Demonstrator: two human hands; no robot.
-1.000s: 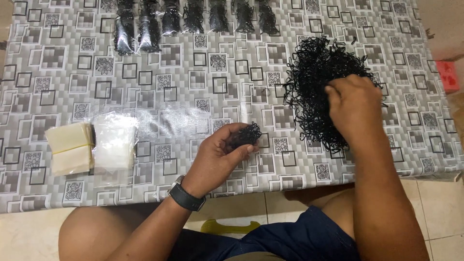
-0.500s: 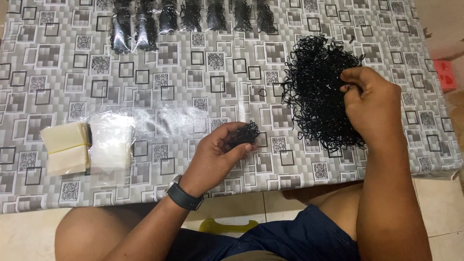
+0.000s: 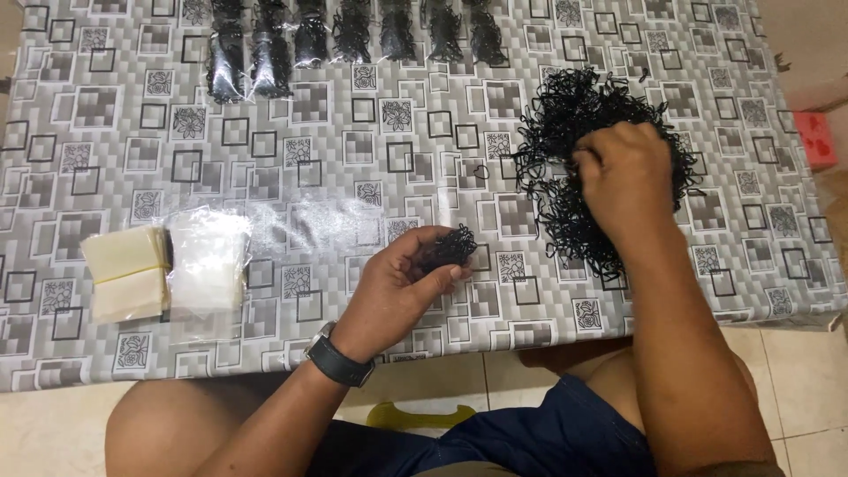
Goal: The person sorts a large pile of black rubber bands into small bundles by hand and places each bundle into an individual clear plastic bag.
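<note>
The left hand (image 3: pixel 402 283) is curled around a small bunch of black elastic bands (image 3: pixel 449 247), held just above the near part of the bench (image 3: pixel 353 177). The right hand (image 3: pixel 623 172) rests on the big loose pile of black bands (image 3: pixel 565 132) at the right, fingers bent into it; whether it grips any I cannot tell. Along the far edge lies a row of filled clear packets (image 3: pixel 353 31). At the near left lie empty clear bags (image 3: pixel 208 261) beside cream cards (image 3: pixel 126 272).

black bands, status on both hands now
Left hand shut on small bunch of black bands. Right hand down on the big pile of bands, grip hidden. Nothing between hands on the table.
</note>
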